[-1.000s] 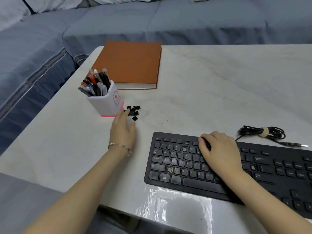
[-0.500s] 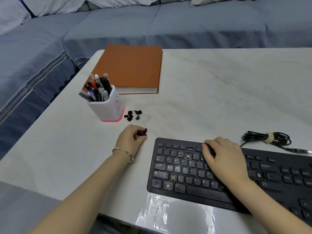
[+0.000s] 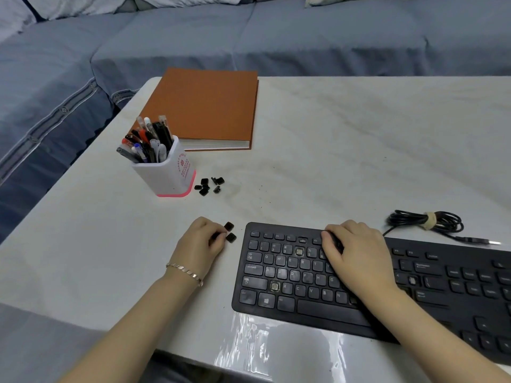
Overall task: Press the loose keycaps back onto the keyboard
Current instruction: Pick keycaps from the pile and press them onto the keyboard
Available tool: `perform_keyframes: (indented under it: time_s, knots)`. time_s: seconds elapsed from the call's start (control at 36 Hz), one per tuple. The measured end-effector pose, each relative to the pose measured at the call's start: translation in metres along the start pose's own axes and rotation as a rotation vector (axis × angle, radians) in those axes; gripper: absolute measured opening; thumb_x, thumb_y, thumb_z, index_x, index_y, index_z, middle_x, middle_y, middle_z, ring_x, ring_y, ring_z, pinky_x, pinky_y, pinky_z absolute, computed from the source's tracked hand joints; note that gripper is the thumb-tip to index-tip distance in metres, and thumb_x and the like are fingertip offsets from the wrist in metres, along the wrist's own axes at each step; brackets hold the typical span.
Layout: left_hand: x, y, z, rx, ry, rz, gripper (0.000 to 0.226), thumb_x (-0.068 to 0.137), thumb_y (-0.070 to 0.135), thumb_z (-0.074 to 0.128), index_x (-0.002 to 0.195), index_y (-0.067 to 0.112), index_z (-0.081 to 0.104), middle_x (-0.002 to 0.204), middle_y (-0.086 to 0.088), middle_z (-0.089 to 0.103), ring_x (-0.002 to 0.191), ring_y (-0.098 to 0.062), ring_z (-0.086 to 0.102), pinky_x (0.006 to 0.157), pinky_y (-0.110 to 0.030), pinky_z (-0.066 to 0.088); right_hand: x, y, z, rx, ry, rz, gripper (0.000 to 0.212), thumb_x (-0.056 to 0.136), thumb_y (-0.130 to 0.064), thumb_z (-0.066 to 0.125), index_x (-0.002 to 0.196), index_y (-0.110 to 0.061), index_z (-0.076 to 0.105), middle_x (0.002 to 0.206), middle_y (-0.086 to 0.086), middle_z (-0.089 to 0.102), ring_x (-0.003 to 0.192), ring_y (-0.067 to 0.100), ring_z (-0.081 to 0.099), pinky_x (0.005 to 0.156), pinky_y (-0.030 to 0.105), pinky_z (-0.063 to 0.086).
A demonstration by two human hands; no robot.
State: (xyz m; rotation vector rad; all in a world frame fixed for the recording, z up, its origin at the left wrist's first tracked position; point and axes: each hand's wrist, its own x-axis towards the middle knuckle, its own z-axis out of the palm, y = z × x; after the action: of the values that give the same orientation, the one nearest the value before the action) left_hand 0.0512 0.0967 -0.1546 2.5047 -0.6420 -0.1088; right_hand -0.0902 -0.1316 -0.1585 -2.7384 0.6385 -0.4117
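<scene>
Black keycaps [image 3: 208, 186] lie heaped beyond the gappy keyboard [image 3: 279, 302]; left hand [image 3: 201, 244] pinches some beside it, right hand [image 3: 356, 258] rests relaxed atop.

Left hand [image 3: 199, 244] pinches two black square plastic keycaps [image 3: 229, 231]. Just right of the grip: black plastic keyboard [image 3: 290, 275], right hand [image 3: 356, 258] on it. Behind the grip: loose black keycaps [image 3: 209, 185] beside white pen cup [image 3: 168, 175].

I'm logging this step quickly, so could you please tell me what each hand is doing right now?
Left hand: closed, pinching black keycaps at its fingertips.
Right hand: open, holding nothing visible, fingers resting on the keyboard.
</scene>
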Motion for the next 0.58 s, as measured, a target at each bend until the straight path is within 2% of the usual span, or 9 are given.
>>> perform_keyframes:
  time_s: [0.08,0.17,0.25,0.36,0.44,0.47,0.53,0.58]
  knots:
    - [0.0,-0.001,-0.003,-0.002,-0.036,-0.028,0.009,0.085,0.007,0.063,0.091,0.008,0.069,0.088,0.0,0.054,0.074,-0.014,0.051,0.072,-0.017,0.036,0.0,0.0,0.0,-0.001,-0.001,0.004,0.012,0.084,-0.022,0.062,0.085,-0.013,0.07,0.074,0.006,0.062,0.073,0.031,0.056,0.072,0.035,0.036]
    - [-0.001,0.001,-0.006,-0.063,-0.01,-0.078,0.01,0.08,0.008,0.069,0.086,0.016,0.067,0.086,0.001,0.059,0.069,-0.007,0.052,0.065,-0.009,0.034,0.0,0.0,-0.001,-0.003,0.006,0.001,0.012,0.083,-0.022,0.063,0.084,-0.013,0.07,0.074,0.006,0.061,0.072,0.032,0.056,0.071,0.036,0.037]
    - [-0.007,0.012,-0.011,-0.244,0.087,-0.125,0.028,0.075,0.001,0.072,0.068,0.026,0.061,0.081,0.007,0.061,0.066,-0.003,0.056,0.064,-0.003,0.041,-0.001,0.001,-0.001,-0.008,0.001,-0.007,0.012,0.084,-0.022,0.063,0.085,-0.013,0.07,0.074,0.006,0.062,0.072,0.031,0.056,0.071,0.036,0.037]
    - [-0.017,0.041,-0.019,-0.549,0.115,-0.084,0.031,0.071,-0.009,0.072,0.068,0.022,0.068,0.091,0.0,0.066,0.072,-0.009,0.064,0.07,-0.011,0.051,0.0,0.001,-0.002,-0.012,-0.043,-0.011,0.016,0.087,-0.026,0.058,0.089,-0.015,0.07,0.079,0.005,0.063,0.078,0.03,0.056,0.074,0.035,0.034]
    - [-0.024,0.066,-0.026,-0.74,0.11,-0.03,0.03,0.069,-0.014,0.07,0.067,0.016,0.069,0.086,-0.001,0.07,0.073,-0.005,0.066,0.069,-0.011,0.05,0.001,0.002,-0.005,0.06,-0.081,-0.012,0.019,0.088,-0.027,0.057,0.097,-0.016,0.069,0.09,0.003,0.063,0.09,0.026,0.055,0.081,0.031,0.032]
    - [-0.027,0.073,-0.027,-0.778,0.103,-0.019,0.031,0.069,-0.015,0.07,0.068,0.016,0.069,0.081,0.001,0.071,0.072,-0.004,0.066,0.068,-0.011,0.05,0.0,0.002,-0.008,0.136,-0.069,-0.005,0.018,0.087,-0.023,0.059,0.099,-0.014,0.069,0.094,0.003,0.062,0.095,0.024,0.053,0.085,0.028,0.031]
    - [-0.031,0.085,-0.026,-0.854,0.083,-0.034,0.036,0.066,-0.015,0.071,0.072,0.02,0.069,0.074,0.003,0.072,0.066,-0.006,0.064,0.066,-0.013,0.051,-0.002,-0.001,-0.017,0.33,-0.024,0.033,0.018,0.083,-0.014,0.063,0.101,-0.012,0.069,0.098,0.001,0.058,0.1,0.017,0.047,0.09,0.012,0.027]
    - [-0.034,0.096,-0.023,-0.934,0.053,-0.043,0.04,0.064,-0.016,0.072,0.077,0.023,0.068,0.076,0.002,0.071,0.062,-0.008,0.061,0.063,-0.015,0.052,-0.006,-0.006,-0.03,0.508,-0.003,0.084,0.017,0.082,-0.011,0.065,0.097,-0.018,0.069,0.094,-0.006,0.057,0.096,0.009,0.048,0.086,-0.001,0.024]
